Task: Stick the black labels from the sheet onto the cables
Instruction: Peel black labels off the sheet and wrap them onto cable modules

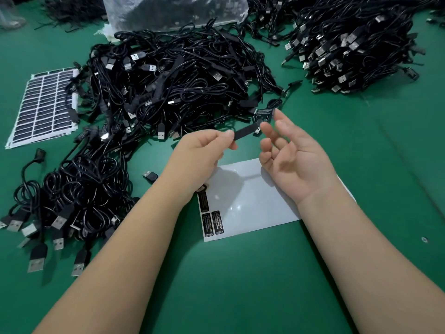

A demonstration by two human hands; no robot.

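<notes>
My left hand (204,148) pinches the flat black controller block of a cable (245,132) between thumb and forefinger, just above the table. My right hand (291,155) is palm up beside it, with a black label (264,114) held at the tips of its thumb and forefinger, close to the block's far end. Under both wrists lies a nearly bare white backing sheet (252,201) with three black labels (213,221) left at its near left corner.
A full label sheet (45,104) lies at the far left. Tangled black USB cables form a large pile (180,75) ahead, a stack (349,44) at the back right and a heap (79,196) at my left. A plastic bag (173,10) sits behind. Green table (240,285).
</notes>
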